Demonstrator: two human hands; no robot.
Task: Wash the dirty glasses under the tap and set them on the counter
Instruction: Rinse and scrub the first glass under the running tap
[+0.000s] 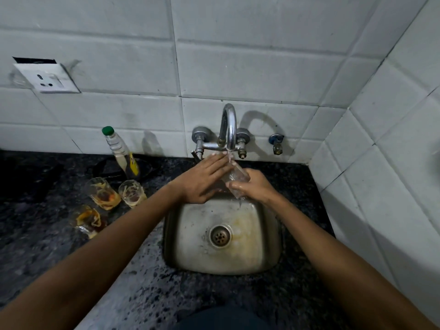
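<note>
Three dirty glasses [104, 193] wait on the counter [142, 294] left of the sink [221, 236], two upright and the nearest one looking tipped over, all streaked with orange-brown residue. One more glass [234, 177] is held tilted above the sink's back edge, right under the tap [229, 126], with water running over it. My right hand [256, 186] is curled closed round its lower end; my left hand [202, 181] lies flat and open, fingers stretched along its side, gripping nothing. Biggest risk, as I judge it: wet clear glass held by one hand could slip and crack on the steel sink, all the more if the left hand rubs hard. Tilted as it is, water may splash off onto the counter. Reaching left afterwards, an arm could knock the crowded dirty ones or the bottle [120, 151] behind them. Clean and dirty could also get mixed unless this one is set apart
</note>
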